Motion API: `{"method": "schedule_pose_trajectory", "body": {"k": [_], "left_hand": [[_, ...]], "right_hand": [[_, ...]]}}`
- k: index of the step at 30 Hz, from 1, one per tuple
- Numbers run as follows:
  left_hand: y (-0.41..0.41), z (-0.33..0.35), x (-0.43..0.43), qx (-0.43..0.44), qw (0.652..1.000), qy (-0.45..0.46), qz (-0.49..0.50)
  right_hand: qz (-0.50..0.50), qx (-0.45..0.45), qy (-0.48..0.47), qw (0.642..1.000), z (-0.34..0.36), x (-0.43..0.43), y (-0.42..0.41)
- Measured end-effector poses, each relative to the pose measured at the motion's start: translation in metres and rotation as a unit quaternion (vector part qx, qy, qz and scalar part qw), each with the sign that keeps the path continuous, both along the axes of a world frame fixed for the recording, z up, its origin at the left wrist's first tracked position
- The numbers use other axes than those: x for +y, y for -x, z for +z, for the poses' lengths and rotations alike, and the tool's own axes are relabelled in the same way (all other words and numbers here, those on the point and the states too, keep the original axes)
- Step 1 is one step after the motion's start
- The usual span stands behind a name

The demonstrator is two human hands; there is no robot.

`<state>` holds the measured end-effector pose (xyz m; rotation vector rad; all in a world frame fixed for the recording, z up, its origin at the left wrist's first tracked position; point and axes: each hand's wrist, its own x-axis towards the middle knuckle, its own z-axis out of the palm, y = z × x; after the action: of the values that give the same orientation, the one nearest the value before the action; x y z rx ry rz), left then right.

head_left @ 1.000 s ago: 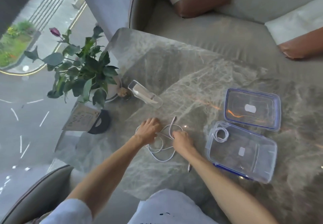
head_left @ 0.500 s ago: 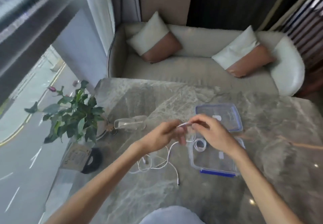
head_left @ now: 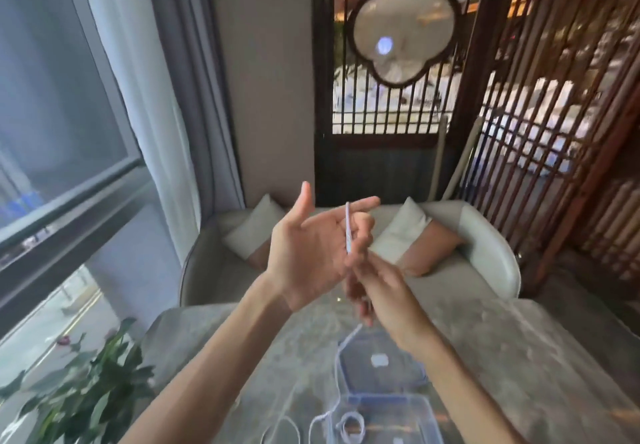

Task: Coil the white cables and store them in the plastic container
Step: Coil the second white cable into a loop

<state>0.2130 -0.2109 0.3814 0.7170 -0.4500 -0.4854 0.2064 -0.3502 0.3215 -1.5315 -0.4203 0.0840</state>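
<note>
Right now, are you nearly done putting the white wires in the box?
Looks about halfway. Done: one coiled cable already lies in the plastic container. In hand: the second cable rests across the raised left grip, the blurred right grip just below, and its tail hangs to the table. Left: coil it and put it in; the lid is off.

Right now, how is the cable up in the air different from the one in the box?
The raised cable is up in the air; the stored cable lies in the plastic container. The raised cable trails down long and loose; the stored cable is wound into a small ring. Both are white.
</note>
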Motion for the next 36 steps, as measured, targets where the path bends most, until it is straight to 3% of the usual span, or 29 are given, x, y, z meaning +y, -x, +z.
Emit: {"method": "schedule_pose_trajectory", "body": {"k": [4,7,10,13,15,18,21,23,27,29,31,33,34,35,36], "left_hand": [[-0.018,0.003,-0.025,0.011,0.997,-0.01,0.079],[-0.026,0.002,-0.034,-0.064,0.962,-0.178,0.197],[-0.02,0.008,-0.039,-0.15,0.906,-0.313,0.244],[0.0,0.011,-0.055,-0.224,0.877,-0.377,0.196],[0.014,0.011,-0.07,-0.259,0.87,-0.381,0.175],[0.035,0.012,-0.081,-0.224,0.92,-0.291,0.139],[0.037,0.018,-0.075,-0.21,0.959,-0.169,0.091],[0.02,0.025,-0.067,-0.184,0.971,-0.114,0.101],[-0.03,0.034,-0.05,-0.102,0.948,-0.142,0.266],[-0.044,0.03,-0.049,-0.068,0.928,-0.196,0.31],[-0.045,0.018,-0.064,-0.076,0.896,-0.315,0.303],[-0.022,0.003,-0.082,-0.157,0.89,-0.38,0.195],[-0.014,-0.001,-0.09,-0.184,0.882,-0.393,0.185],[-0.008,-0.002,-0.095,-0.198,0.879,-0.396,0.177],[-0.007,0.001,-0.101,-0.154,0.897,-0.374,0.18]], "right_hand": [[0.048,0.037,0.084,0.995,0.003,-0.023,0.012],[0.09,0.027,0.191,0.977,0.011,-0.046,0.021],[0.077,-0.127,0.313,0.938,0.032,-0.068,0.032],[-0.07,-0.337,0.317,0.884,0.073,-0.088,0.03],[-0.139,-0.4,0.268,0.865,0.102,-0.1,0.018],[-0.134,-0.391,0.15,0.898,0.126,-0.107,-0.009],[-0.05,-0.259,0.042,0.964,0.112,-0.083,-0.035],[-0.037,-0.139,0.096,0.985,0.081,-0.062,-0.036],[0.044,-0.108,0.257,0.959,0.02,-0.063,-0.009],[0.039,-0.178,0.309,0.933,0.024,-0.077,-0.004],[-0.036,-0.29,0.348,0.891,0.054,-0.091,-0.009],[-0.113,-0.38,0.376,0.837,0.088,-0.102,-0.017],[-0.138,-0.403,0.359,0.831,0.101,-0.108,-0.022],[-0.144,-0.407,0.315,0.845,0.111,-0.114,-0.026],[-0.135,-0.398,0.261,0.869,0.117,-0.119,-0.033]]}}
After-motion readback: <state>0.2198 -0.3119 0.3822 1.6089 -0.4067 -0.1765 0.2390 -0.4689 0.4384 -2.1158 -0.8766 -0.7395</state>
